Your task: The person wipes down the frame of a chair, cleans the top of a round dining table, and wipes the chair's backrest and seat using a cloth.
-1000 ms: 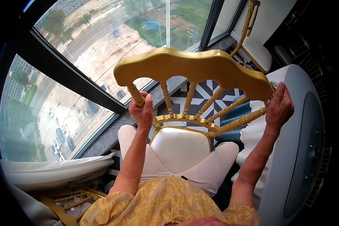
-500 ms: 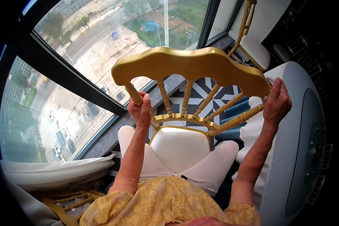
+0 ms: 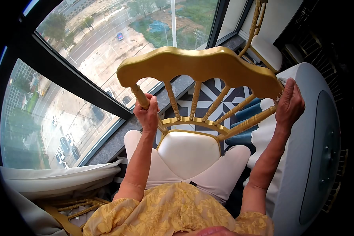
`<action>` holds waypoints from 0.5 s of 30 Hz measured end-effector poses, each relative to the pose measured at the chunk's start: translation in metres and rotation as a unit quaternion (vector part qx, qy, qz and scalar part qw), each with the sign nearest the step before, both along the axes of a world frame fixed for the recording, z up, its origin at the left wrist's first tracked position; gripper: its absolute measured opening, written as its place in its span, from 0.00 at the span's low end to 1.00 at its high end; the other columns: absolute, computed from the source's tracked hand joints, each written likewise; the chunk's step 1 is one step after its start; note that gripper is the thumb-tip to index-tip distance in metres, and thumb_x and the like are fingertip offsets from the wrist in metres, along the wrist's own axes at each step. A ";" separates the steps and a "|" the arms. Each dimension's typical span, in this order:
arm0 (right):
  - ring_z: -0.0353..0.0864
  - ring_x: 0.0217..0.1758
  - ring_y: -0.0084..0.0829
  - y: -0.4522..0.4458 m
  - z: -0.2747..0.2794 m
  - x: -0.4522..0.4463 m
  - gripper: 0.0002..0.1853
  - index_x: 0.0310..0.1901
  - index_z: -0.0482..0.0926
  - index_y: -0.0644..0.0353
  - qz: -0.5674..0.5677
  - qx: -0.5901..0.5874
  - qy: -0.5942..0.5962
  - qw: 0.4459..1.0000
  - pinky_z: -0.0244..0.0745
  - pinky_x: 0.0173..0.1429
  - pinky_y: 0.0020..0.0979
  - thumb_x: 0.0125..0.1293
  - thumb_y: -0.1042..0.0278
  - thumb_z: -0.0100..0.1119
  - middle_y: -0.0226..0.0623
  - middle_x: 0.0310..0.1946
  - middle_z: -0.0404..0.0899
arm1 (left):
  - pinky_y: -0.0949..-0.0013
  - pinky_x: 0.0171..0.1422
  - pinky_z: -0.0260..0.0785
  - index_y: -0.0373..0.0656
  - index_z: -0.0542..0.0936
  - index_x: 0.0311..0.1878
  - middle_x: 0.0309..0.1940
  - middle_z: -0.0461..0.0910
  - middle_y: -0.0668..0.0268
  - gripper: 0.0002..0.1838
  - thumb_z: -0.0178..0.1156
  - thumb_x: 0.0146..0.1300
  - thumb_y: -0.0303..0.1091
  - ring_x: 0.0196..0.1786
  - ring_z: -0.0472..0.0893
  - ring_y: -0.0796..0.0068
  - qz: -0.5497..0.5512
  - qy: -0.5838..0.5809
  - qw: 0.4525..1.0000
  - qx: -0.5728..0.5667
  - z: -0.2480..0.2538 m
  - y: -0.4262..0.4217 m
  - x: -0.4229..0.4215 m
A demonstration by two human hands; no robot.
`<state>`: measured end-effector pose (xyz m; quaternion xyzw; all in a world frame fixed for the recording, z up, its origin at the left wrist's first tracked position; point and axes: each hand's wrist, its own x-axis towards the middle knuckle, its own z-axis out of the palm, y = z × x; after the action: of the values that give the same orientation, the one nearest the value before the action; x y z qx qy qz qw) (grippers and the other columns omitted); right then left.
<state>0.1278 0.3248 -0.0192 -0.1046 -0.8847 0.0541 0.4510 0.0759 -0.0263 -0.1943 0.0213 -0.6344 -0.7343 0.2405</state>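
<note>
Fingers of my left hand [image 3: 146,115] clamp a post [image 3: 140,97] at eleven o'clock; those of my right hand [image 3: 290,104] grip cloth [image 3: 281,81] to the rail [image 3: 200,67] at two. The chair [image 3: 189,151] stands at twelve; best brace left, press evenly right.

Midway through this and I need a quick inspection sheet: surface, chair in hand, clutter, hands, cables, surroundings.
Surface: dark-and-white patterned floor, seen between the spindles.
Job's things: gold chair, its white seat between the person's knees; legs not visible.
Clutter: a small whitish item beside the right hand, too unclear to identify.
Left hand: fingers closed around the left back post.
Right hand: at the right end of the top rail; fingertips hidden, so its grip is uncertain.
Cables: nothing seen.
Surroundings: window ahead and left, pale curtain at lower left, cloth-covered table right, another chair at upper right.
</note>
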 end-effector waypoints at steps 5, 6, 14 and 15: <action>0.85 0.31 0.38 0.000 0.000 0.000 0.35 0.37 0.83 0.60 -0.006 -0.011 -0.005 1.000 0.80 0.37 0.36 0.79 0.39 0.31 0.39 0.29 0.84 | 0.79 0.25 0.69 0.38 0.76 0.38 0.23 0.75 0.70 0.06 0.63 0.65 0.29 0.21 0.74 0.85 0.002 -0.002 1.000 -0.012 -0.002 -0.001 0.000; 0.85 0.31 0.38 0.000 0.000 0.000 0.36 0.38 0.84 0.60 -0.010 -0.016 -0.014 1.000 0.80 0.38 0.36 0.79 0.39 0.31 0.40 0.30 0.84 | 0.79 0.25 0.69 0.38 0.76 0.38 0.23 0.75 0.70 0.06 0.63 0.65 0.29 0.21 0.74 0.85 0.001 -0.001 1.000 -0.012 -0.001 -0.001 0.000; 0.86 0.33 0.40 -0.001 0.000 0.001 0.36 0.38 0.84 0.60 -0.006 -0.031 -0.007 0.999 0.81 0.40 0.38 0.79 0.39 0.30 0.40 0.31 0.85 | 0.79 0.25 0.69 0.37 0.77 0.38 0.22 0.75 0.70 0.06 0.63 0.65 0.29 0.21 0.74 0.84 0.002 -0.009 1.000 0.001 0.001 0.000 0.001; 0.86 0.33 0.40 -0.001 0.001 0.001 0.36 0.38 0.84 0.60 -0.004 -0.034 -0.012 0.999 0.81 0.40 0.38 0.79 0.39 0.30 0.41 0.31 0.85 | 0.79 0.25 0.69 0.37 0.77 0.38 0.22 0.75 0.70 0.06 0.63 0.65 0.29 0.21 0.74 0.84 0.001 -0.009 1.000 0.001 0.001 0.000 0.001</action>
<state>0.1292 0.3237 -0.0185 -0.1242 -0.8872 0.0806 0.4370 0.0764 -0.0263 -0.1936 0.0293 -0.6361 -0.7342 0.2354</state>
